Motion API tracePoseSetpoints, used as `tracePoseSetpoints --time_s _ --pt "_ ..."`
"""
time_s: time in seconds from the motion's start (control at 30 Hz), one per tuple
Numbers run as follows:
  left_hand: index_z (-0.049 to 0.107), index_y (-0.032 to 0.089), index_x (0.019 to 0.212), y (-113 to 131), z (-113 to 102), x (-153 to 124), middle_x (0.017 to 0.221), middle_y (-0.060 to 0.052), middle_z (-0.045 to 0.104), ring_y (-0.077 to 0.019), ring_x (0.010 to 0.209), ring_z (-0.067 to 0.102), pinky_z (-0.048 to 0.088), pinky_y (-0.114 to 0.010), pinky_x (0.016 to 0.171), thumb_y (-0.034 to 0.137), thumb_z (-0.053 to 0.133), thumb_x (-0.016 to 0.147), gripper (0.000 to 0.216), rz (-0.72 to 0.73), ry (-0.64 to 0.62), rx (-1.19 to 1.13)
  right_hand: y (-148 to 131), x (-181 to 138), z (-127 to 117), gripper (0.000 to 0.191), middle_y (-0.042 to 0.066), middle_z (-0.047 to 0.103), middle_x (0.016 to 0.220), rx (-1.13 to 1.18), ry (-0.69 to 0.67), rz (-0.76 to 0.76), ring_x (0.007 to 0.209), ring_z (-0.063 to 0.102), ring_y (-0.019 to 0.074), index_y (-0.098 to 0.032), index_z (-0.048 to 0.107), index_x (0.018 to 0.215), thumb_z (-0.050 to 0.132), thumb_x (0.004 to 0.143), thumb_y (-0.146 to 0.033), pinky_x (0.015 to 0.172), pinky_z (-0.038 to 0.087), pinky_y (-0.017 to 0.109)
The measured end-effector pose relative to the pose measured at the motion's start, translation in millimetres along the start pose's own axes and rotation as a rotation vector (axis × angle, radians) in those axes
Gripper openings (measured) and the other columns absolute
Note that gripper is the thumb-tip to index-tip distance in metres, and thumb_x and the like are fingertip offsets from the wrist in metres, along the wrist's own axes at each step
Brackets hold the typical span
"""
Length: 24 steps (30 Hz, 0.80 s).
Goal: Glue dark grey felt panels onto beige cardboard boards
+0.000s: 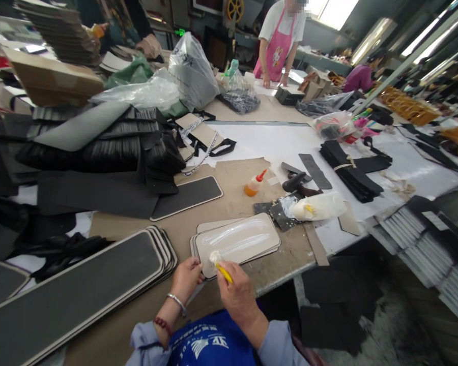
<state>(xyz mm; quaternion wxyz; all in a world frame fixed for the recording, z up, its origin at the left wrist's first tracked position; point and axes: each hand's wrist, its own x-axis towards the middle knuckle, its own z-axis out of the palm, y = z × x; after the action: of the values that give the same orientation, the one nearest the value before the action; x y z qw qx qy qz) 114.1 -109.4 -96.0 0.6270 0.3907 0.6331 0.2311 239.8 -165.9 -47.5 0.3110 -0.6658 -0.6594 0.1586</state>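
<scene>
Over the panel (241, 238), the right hand (237, 291) clasps a brush (225, 273).

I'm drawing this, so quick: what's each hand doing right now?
Left hand: fingertips at the left end of the top beige panel; can't tell if it's pinching.
Right hand: closed on the yellow-handled brush.

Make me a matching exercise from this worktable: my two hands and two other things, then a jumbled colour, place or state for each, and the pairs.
Column one
1. Right hand
2. Left hand
3. Squeeze bottle
4. Top beige panel

Column two
A. Orange, with a red nozzle
B. Tool-free, at the panel's left end
C. Streaked with white
D. Gripping a yellow-handled brush

Pairs: 1-D, 2-B, 3-A, 4-C
</scene>
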Motion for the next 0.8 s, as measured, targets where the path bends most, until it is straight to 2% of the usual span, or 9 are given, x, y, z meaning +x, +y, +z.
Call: tracePoseSetpoints --time_s 0.1,0.23,0.33,0.43,0.6,0.8 --pt "0.046 0.018 0.052 0 -1 1 0.036 0.005 0.049 -0.0106 0.038 0.048 0.037 -0.021 0.039 0.021 0.049 0.056 0.006 -0.008 -0.011 -0.014 -4 2 0 0.021 0.006 0.064 0.085 0.123 -0.011 0.074 0.082 0.06 0.0173 -0.019 0.06 0.091 0.041 0.082 -0.022 0.076 0.048 0.03" --pt "0.045 0.018 0.052 -1 -2 2 0.034 0.006 0.048 -0.0094 0.034 0.046 0.034 -0.02 0.037 0.017 0.046 0.059 0.007 -0.037 -0.01 -0.008 6 9 -4 0.022 0.006 0.065 0.082 0.217 0.042 0.283 0.078 0.061 0.0174 -0.018 0.061 0.087 0.044 0.081 -0.031 0.073 0.048 0.028" --pt "0.046 0.018 0.052 -2 -2 2 0.034 0.006 0.048 -0.0093 0.033 0.045 0.035 -0.02 0.037 0.017 0.046 0.06 0.008 -0.034 -0.013 -0.006 12 14 1 0.025 0.006 0.066 0.08 0.305 0.048 0.362 0.076 0.062 0.0177 -0.017 0.06 0.086 0.044 0.08 -0.035 0.07 0.049 0.027" --pt "0.047 0.018 0.053 -2 -1 3 0.034 0.006 0.049 -0.0095 0.033 0.046 0.035 -0.02 0.037 0.016 0.046 0.06 0.007 -0.033 -0.005 -0.008 18 16 4 0.025 0.005 0.065 0.078 0.312 0.023 0.362 0.074 0.062 0.0174 -0.017 0.06 0.084 0.044 0.08 -0.036 0.069 0.049 0.027" --pt "0.044 0.019 0.052 -2 -1 3 0.033 0.006 0.048 -0.0096 0.033 0.046 0.035 -0.019 0.037 0.015 0.045 0.06 0.009 -0.043 0.005 -0.012 27 11 -17 0.024 0.006 0.065 0.085 0.153 0.162 0.338 0.081 0.061 0.0189 -0.019 0.061 0.087 0.046 0.079 -0.035 0.077 0.047 0.03" --pt "0.045 0.018 0.053 -7 -1 4 0.035 0.005 0.05 -0.0098 0.034 0.047 0.034 -0.02 0.037 0.019 0.047 0.058 0.006 -0.01 0.004 -0.011 25 -10 -22 0.022 0.005 0.066 0.086 0.159 0.047 0.256 0.08 0.062 0.017 -0.019 0.062 0.087 0.045 0.08 -0.031 0.073 0.049 0.026"
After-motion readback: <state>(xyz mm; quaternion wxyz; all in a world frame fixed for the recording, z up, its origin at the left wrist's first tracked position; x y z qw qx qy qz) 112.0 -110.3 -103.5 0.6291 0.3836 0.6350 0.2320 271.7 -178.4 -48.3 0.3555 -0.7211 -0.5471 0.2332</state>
